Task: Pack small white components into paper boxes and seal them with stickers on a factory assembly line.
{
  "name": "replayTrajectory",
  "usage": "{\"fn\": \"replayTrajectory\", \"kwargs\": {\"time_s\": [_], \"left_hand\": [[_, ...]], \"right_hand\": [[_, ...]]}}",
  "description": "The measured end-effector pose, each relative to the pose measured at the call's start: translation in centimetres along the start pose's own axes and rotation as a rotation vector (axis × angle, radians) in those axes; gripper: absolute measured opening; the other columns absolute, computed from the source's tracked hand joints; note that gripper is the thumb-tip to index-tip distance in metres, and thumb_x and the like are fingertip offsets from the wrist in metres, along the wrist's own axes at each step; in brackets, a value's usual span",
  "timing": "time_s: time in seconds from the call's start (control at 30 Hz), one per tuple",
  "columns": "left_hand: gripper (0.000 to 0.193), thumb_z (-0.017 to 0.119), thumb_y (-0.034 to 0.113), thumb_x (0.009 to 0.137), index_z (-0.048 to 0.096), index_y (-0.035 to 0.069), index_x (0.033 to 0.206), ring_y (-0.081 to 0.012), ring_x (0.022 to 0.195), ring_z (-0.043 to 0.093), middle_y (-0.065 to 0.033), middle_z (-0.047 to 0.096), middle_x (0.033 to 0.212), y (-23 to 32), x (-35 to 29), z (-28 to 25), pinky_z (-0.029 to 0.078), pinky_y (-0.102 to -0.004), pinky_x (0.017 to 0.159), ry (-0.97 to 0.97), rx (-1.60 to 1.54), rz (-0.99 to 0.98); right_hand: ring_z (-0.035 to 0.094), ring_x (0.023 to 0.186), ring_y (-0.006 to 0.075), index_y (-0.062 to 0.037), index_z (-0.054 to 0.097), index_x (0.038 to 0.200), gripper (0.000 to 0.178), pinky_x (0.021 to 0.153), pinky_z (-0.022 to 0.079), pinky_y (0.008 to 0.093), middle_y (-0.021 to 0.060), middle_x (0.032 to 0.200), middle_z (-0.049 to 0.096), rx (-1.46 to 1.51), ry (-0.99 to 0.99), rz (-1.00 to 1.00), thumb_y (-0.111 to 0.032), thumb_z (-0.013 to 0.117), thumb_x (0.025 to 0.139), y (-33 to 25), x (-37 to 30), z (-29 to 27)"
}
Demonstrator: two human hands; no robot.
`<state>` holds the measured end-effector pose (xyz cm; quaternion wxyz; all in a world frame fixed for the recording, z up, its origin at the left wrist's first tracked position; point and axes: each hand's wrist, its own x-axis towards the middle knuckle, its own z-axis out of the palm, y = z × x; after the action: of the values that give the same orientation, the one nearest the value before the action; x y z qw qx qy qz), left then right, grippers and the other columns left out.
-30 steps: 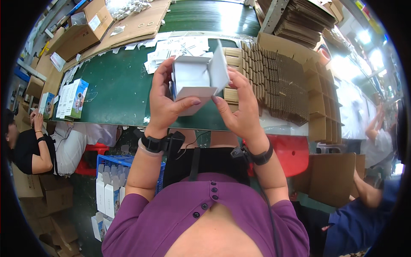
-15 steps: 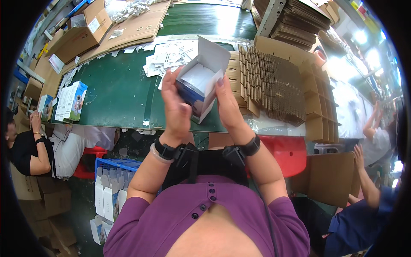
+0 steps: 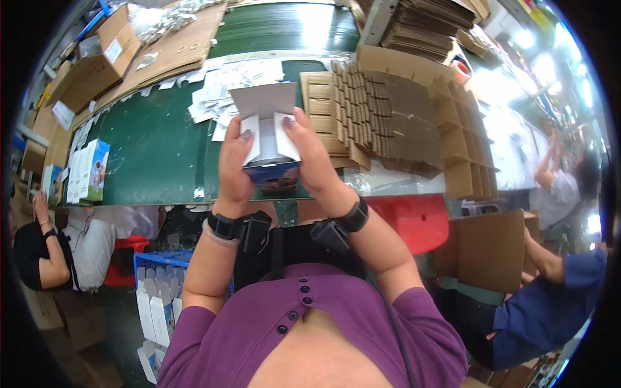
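printed carton [image 3: 274, 178] has turned in our grip since earlier frame; open lid flap [image 3: 264, 99] now stands toward far edge of worktop [image 3: 152, 152]. we hold carton above near edge: left hand [image 3: 234, 161] fingers curled round one side, right hand [image 3: 317, 156] round other, thumbs on white side flaps [image 3: 286, 143]. best, we judge: keep carton square, press flaps evenly, avoid creasing.

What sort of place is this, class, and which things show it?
Probably a packing workshop: the hands hold an open box, folded cardboard is stacked on the green table, and more white boxes stand at the person's left.
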<state>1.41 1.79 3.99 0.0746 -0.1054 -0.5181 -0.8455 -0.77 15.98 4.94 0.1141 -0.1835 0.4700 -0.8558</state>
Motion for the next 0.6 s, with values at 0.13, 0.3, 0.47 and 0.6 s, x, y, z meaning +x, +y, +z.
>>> {"fn": "replayTrajectory", "kwargs": {"time_s": [0.13, 0.3, 0.47, 0.6], "left_hand": [[0.040, 0.046, 0.016, 0.095, 0.048, 0.000, 0.132, -0.0170, 0.104, 0.061, -0.0119, 0.060, 0.119, 0.9, 0.3, 0.5, 0.049, -0.0288, 0.091, 0.047, -0.037, -0.014], [0.042, 0.045, 0.015, 0.094, 0.048, -0.001, 0.133, -0.0171, 0.104, 0.061, -0.0122, 0.061, 0.119, 1.4, -0.2, 2.0, 0.049, -0.0294, 0.091, 0.137, -0.018, -0.055], [0.044, 0.048, 0.010, 0.092, 0.046, -0.001, 0.135, -0.0177, 0.106, 0.061, -0.0119, 0.060, 0.121, 0.0, 1.5, 1.9, 0.049, -0.0303, 0.093, 0.084, -0.112, -0.045], [0.043, 0.050, 0.007, 0.092, 0.047, 0.000, 0.134, -0.0181, 0.108, 0.060, -0.0113, 0.059, 0.121, -0.4, 1.6, 1.5, 0.049, -0.0305, 0.094, 0.021, -0.149, -0.017]], "right_hand": [[0.055, 0.109, 0.0122, -0.0054, 0.047, 0.133, 0.033, 0.095, 0.045, 0.0283, 0.0060, 0.119, 0.057, -0.048, 0.019, 0.006, -0.023, 0.042, 0.104, 0.3, 0.0, -0.1], [0.055, 0.109, 0.0121, -0.0052, 0.045, 0.135, 0.035, 0.094, 0.045, 0.0284, 0.0066, 0.120, 0.057, 0.021, 0.067, 0.042, -0.018, 0.044, 0.102, 0.0, -0.4, 0.2], [0.056, 0.110, 0.0130, -0.0060, 0.045, 0.134, 0.034, 0.094, 0.046, 0.0287, 0.0074, 0.120, 0.057, 0.009, 0.075, -0.023, -0.016, 0.045, 0.101, -0.6, 0.2, -0.7], [0.050, 0.106, 0.0090, -0.0058, 0.047, 0.130, 0.030, 0.094, 0.042, 0.0260, 0.0052, 0.118, 0.054, 0.055, 0.051, -0.017, -0.014, 0.047, 0.101, -0.5, 0.5, -1.4]]}}
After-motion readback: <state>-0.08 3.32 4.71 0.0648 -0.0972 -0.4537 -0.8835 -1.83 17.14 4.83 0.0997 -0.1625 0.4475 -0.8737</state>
